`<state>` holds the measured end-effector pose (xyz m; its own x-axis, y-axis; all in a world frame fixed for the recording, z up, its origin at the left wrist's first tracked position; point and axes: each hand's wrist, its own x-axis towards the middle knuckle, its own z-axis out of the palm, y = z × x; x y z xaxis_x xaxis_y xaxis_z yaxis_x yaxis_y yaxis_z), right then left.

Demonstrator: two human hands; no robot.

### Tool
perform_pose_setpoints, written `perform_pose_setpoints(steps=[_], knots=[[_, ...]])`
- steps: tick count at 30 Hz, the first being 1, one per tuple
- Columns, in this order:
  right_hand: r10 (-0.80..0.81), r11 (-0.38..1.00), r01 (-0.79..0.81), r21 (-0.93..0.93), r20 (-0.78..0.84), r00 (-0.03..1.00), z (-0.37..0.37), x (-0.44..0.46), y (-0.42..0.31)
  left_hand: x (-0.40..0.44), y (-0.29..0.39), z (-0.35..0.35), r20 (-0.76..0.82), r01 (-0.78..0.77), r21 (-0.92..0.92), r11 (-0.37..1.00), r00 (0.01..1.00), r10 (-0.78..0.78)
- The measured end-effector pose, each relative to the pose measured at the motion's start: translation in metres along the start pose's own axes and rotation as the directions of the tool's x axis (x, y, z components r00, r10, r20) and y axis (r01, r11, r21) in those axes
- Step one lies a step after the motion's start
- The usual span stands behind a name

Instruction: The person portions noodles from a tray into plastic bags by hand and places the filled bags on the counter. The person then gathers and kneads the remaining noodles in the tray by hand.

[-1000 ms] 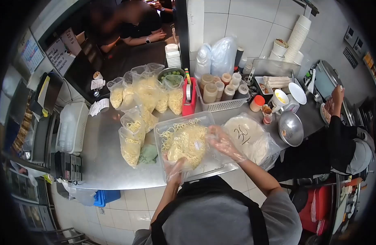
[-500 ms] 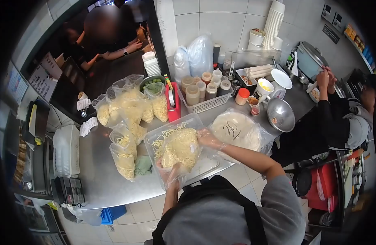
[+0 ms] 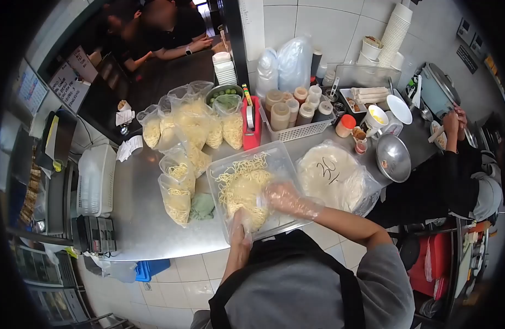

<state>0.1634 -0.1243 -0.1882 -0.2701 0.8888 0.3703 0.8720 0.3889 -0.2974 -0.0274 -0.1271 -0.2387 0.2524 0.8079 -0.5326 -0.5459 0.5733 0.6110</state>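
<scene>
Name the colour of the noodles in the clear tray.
The noodles are pale yellow, seen in the head view, the only one.

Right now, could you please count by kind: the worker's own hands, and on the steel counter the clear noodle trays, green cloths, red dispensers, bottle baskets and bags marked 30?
Left hand and right hand: 2
Clear noodle tray: 1
Green cloth: 1
Red dispenser: 1
Bottle basket: 1
Bag marked 30: 1
Total: 7
</scene>
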Motion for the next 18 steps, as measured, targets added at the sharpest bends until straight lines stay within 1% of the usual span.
perform_pose_setpoints(steps=[1,4,6,7,8,9,11,12,14,15,17,18], knots=[[-0.089,0.996,0.088,-0.011,-0.061,0.994,-0.001,-0.003,-0.005,-0.002,0.002,0.003,-0.003,0.047,-0.029,0.998,0.999,-0.047],[-0.173,0.985,0.173,0.0,0.041,0.984,-0.01,-0.008,-0.023,-0.001,0.004,0.01,0.006,0.168,-0.124,0.978,0.986,-0.168],[-0.09,0.955,0.021,0.297,0.222,0.971,-0.01,-0.01,-0.053,0.011,-0.007,0.001,0.017,0.225,-0.19,0.956,0.974,-0.226],[-0.07,0.903,-0.074,0.423,0.315,0.946,-0.005,-0.011,-0.067,0.016,-0.008,-0.002,0.043,0.201,-0.159,0.967,0.98,-0.197],[-0.114,0.931,0.038,0.362,0.191,0.975,0.016,-0.013,-0.07,0.02,-0.008,-0.004,0.071,0.176,-0.13,0.976,0.983,-0.168],[-0.082,0.943,0.008,0.332,0.21,0.974,0.03,-0.021,-0.065,0.021,-0.01,-0.006,0.096,0.153,-0.103,0.983,0.985,-0.143],[-0.029,0.964,-0.035,0.263,0.237,0.971,0.023,-0.012,-0.06,0.019,0.001,0.011,0.05,0.165,-0.077,0.983,0.986,-0.161],[-0.05,0.956,-0.009,0.294,0.19,0.981,0.024,-0.013,-0.061,0.016,0.006,0.017,0.027,0.172,-0.059,0.983,0.985,-0.17],[-0.084,0.937,0.047,0.346,0.091,0.992,0.021,-0.014,-0.059,0.013,0.009,0.021,0.046,0.19,-0.017,0.982,0.981,-0.189],[-0.003,0.905,-0.046,0.424,0.113,0.994,0.02,-0.012,-0.059,0.012,0.009,0.021,0.053,0.201,0.004,0.98,0.978,-0.201],[0.156,0.789,-0.235,0.567,0.184,0.97,0.012,-0.001,-0.066,0.014,0.009,0.011,0.115,0.192,0.015,0.981,0.974,-0.193],[0.152,0.794,-0.194,0.576,0.121,0.981,0.013,0.002,-0.063,0.014,0.008,0.007,0.147,0.188,0.02,0.982,0.971,-0.189]])
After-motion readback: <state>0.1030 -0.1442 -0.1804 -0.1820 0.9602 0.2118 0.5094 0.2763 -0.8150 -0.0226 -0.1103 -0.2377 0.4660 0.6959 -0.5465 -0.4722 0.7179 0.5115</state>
